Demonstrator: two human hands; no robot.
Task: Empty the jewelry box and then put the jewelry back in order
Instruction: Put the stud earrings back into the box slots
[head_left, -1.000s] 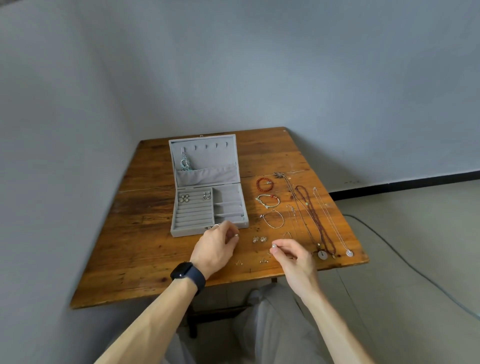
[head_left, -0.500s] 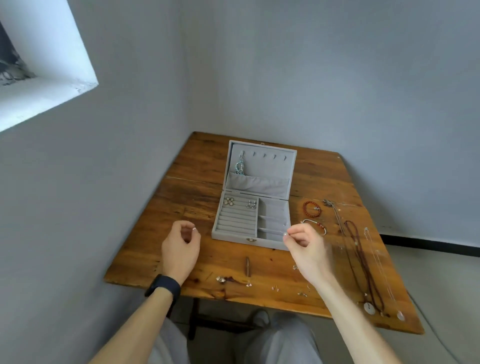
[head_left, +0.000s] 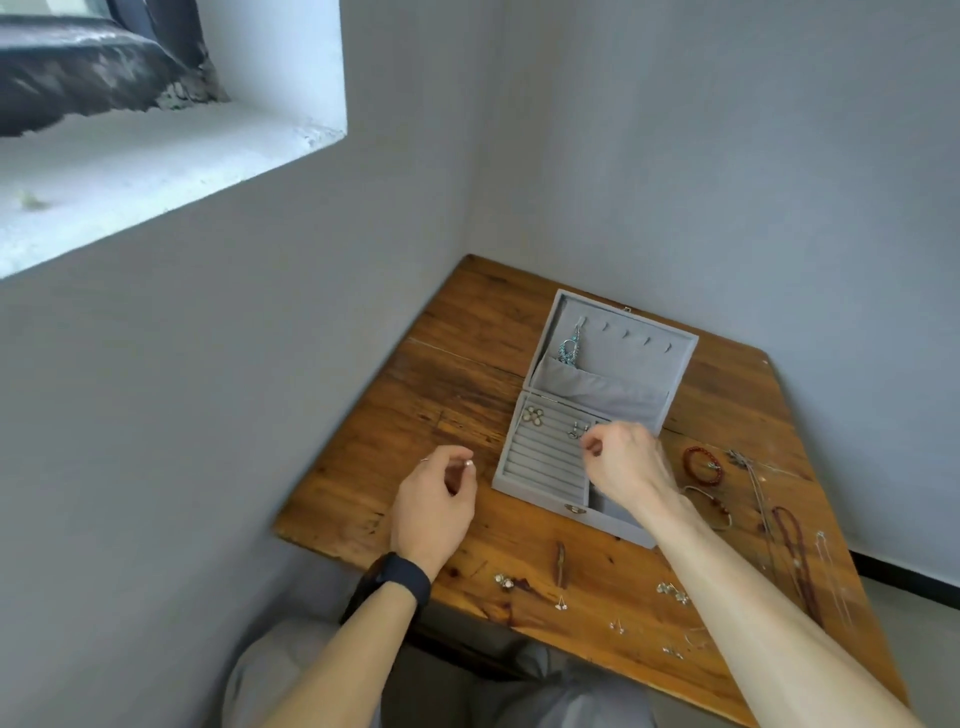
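Pinching pearl stud (head_left: 469, 463) in L hand (head_left: 434, 512), R hand (head_left: 626, 467) over box (head_left: 543, 465)

Head view: worn on the person's head, wide-angle, looking forward and down.
Facing: wall corner; jewelry box (head_left: 623, 353) on wooden table (head_left: 467, 364) right of centre, window recess (head_left: 156, 171) upper left.
Nearness: close; table near.

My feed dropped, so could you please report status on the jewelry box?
Left hand pinches a pearl stud. Right hand curled over jewelry box ring rows, hold unclear. Box open, path clear.
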